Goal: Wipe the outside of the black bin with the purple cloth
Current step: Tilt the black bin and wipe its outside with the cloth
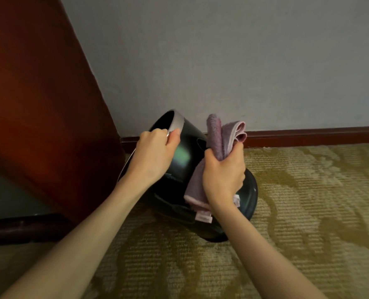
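Observation:
A glossy black bin (185,160) with a silver rim is tipped over to the left, its mouth facing the wooden furniture and its base resting on the carpet. My left hand (155,154) grips the rim at the top of the bin. My right hand (223,175) is closed around a bunched purple cloth (220,137), which sticks up above my fist and hangs down below it against the bin's outer wall. My right arm hides part of the bin's lower side.
Dark red-brown wooden furniture (39,104) stands close on the left. A grey wall (222,61) with a dark wooden skirting board (308,135) runs behind the bin. Patterned beige and olive carpet (308,201) covers the floor to the right and front.

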